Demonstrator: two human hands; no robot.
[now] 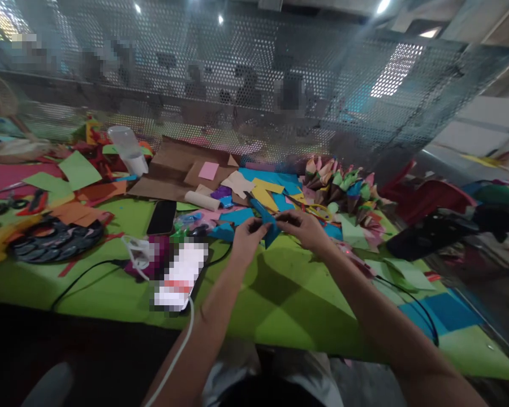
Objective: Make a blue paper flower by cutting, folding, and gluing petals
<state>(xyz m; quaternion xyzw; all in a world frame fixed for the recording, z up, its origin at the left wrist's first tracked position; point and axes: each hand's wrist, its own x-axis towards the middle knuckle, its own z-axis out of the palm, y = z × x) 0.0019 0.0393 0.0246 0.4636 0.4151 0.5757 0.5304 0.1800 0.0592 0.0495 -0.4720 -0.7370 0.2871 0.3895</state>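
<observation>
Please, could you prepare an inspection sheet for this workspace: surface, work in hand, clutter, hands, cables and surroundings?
Surface: green table, largely covered with papers.
Work in hand: folded blue paper, held above the table.
Clutter: brown paper, orange paper, dark phone, paper flowers.
Hands: left hand and right hand both pinch the blue paper.
Cables: white cable by the lit phone, running past the near edge; black cable at right.
Surroundings: perforated screen behind; red chair at right.
</observation>
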